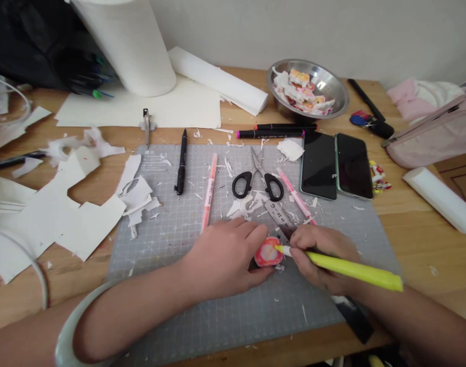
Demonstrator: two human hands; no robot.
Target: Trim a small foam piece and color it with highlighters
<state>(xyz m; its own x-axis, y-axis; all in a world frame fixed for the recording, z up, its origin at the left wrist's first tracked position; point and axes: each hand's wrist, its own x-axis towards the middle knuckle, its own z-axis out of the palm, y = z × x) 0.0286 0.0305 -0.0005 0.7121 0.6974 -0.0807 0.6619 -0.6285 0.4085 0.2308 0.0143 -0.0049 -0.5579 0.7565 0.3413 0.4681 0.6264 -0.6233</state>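
Note:
My left hand (227, 255) lies on the grey cutting mat (171, 234), fingers pressed on a small red-and-white paper cutout (267, 253) that it holds down. My right hand (322, 257) grips a yellow highlighter (355, 270). The highlighter's tip touches the cutout's right edge. A metal ruler (277, 214) lies just behind both hands, partly hidden by the right one.
Black-handled scissors (258, 181), a black pen (181, 160), pink pens (210, 191) and paper scraps lie on the mat. Two phones (335, 165) sit at its right. A steel bowl (334, 86) of cutouts, markers (274, 131), a paper roll (131, 43) and cut white card (64, 214) surround it.

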